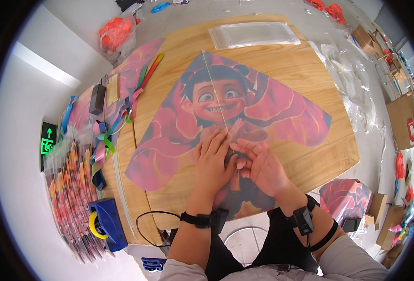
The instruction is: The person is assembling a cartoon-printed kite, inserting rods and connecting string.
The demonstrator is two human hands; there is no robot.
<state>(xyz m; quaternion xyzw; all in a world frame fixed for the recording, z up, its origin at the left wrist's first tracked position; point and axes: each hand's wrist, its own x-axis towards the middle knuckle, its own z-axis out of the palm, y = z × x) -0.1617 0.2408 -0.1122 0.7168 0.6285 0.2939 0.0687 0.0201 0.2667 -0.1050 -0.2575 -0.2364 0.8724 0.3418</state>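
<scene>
A printed kite sheet (282,103) with a cartoon figure on red and pink swirls lies spread over the wooden table, its point at the far side. Down its middle runs a thin pale rod (213,79), passing between my hands. My left hand (213,157) rests on the sheet just left of the rod, fingers stretched out toward the figure's chest. To the right, my right hand (265,171) has its fingers curled at the rod, fingertips close to my left thumb. The exact grip is partly hidden.
A stack of clear plastic sleeves (254,35) lies at the table's far edge. Along the left are coloured ribbons (105,140), a dark block (97,99), packaged kites (73,201) and a blue tape dispenser (108,225). Cardboard boxes (403,121) stand at right.
</scene>
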